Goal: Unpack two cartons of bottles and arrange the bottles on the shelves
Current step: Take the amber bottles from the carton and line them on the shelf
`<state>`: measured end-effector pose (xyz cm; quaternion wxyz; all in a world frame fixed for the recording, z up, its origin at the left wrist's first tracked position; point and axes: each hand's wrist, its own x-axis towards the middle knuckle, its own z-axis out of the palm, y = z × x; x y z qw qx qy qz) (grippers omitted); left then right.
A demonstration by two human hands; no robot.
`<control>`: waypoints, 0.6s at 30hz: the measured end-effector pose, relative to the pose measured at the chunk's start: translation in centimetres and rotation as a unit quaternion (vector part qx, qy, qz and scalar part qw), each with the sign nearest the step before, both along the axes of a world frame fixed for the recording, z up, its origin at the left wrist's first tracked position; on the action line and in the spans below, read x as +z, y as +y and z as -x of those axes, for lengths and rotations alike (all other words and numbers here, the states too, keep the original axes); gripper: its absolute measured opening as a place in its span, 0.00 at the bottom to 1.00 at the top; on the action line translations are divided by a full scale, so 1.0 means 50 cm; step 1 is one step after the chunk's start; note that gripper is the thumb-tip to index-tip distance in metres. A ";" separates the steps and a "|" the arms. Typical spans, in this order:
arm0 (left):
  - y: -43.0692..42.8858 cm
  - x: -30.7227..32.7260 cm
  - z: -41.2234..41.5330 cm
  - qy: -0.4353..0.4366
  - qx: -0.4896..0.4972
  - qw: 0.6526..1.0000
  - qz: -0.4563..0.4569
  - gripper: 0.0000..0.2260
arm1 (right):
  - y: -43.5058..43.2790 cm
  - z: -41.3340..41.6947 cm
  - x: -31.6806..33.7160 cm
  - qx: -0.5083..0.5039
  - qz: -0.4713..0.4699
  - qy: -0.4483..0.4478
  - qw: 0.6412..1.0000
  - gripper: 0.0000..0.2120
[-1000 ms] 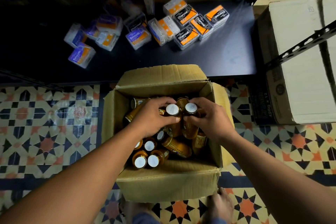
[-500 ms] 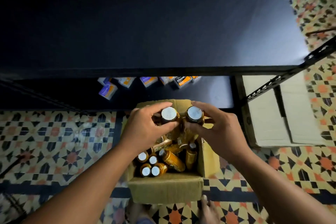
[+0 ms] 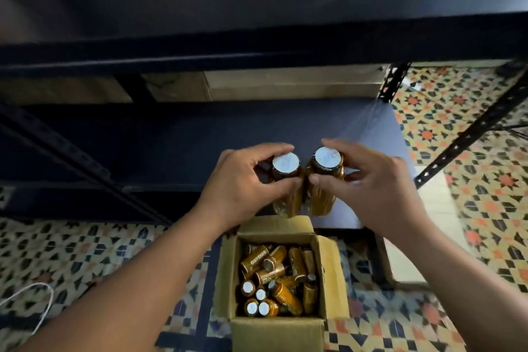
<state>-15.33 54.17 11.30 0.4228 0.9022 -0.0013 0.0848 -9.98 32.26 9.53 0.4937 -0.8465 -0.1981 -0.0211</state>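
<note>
The left hand (image 3: 243,190) is gripping the left bottle (image 3: 286,180), the right hand (image 3: 371,188) the right bottle (image 3: 325,180), both upright and touching above the carton's (image 3: 277,334) far flap; the shelf (image 3: 185,134) is lying just beyond, equally near both.

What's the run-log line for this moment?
left hand: grips left bottle | right hand: grips right bottle | pair: upright, side by side, outside carton | carton: open, loose bottles inside

Left bottle (image 3: 287,204) and right bottle (image 3: 321,203): glossy amber bodies, plastic or glass, with smooth pale caps (image 3: 285,162). Carton (image 3: 277,334): matt brown corrugated cardboard. Shelf (image 3: 200,134): smooth dark board with a faint sheen. Perforated upright (image 3: 471,134): black-painted metal. Floor (image 3: 71,254): smooth patterned tiles.
</note>
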 end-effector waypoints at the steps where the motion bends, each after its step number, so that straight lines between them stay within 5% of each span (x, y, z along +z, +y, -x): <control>1: -0.001 0.032 0.007 -0.007 -0.003 1.000 -0.004 0.26 | -0.001 0.005 0.032 0.001 0.001 -0.009 1.000 0.26; 18: 0.041 0.580 -0.012 -0.100 -0.042 0.993 -0.043 0.23 | 0.051 -0.007 0.572 -0.056 0.029 -0.100 0.993 0.25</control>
